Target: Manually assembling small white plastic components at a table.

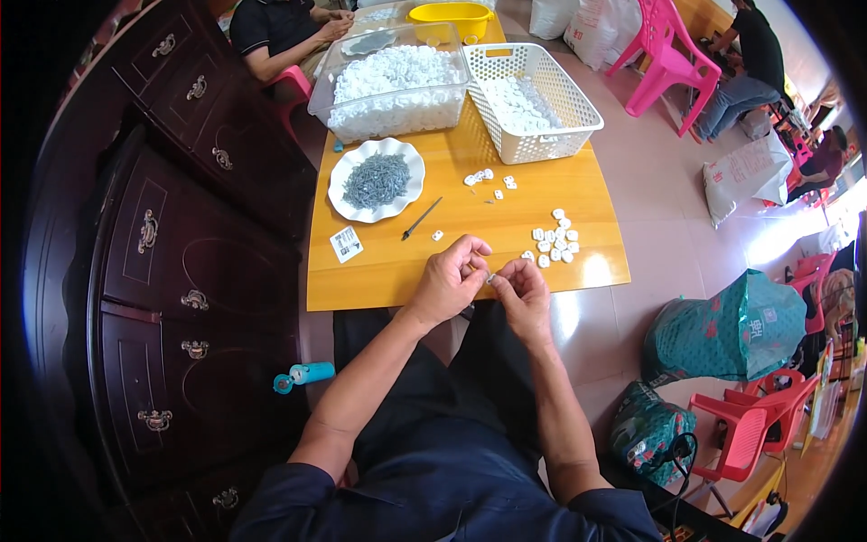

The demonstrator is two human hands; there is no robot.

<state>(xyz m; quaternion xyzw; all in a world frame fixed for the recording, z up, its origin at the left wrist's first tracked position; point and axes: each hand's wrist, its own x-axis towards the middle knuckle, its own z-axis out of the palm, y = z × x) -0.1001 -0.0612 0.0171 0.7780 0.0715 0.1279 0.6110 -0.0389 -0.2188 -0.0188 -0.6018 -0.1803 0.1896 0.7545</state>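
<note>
Over the near table edge, my left hand [448, 282] and my right hand [524, 298] meet fingertip to fingertip. My right thumb and fingers pinch a small white plastic piece [490, 279], mostly covered by the fingertips. The left fingers are closed beside it; what they hold, if anything, is too small to name. Ahead of the left hand lie a single white piece [438, 235] and a thin dark rod-like tool [422, 219]. A scalloped white plate [414, 167] is heaped with small grey screw-like parts [376, 181]. To the right sits a cluster of white pieces [554, 240].
Farther back are a clear bin [388, 117] full of white pieces, a white perforated basket [551, 147] and a yellow tub [452, 13]. A printed card [346, 244] lies at left. Dark cabinets [181, 226] flank the table [379, 280]. People sit nearby.
</note>
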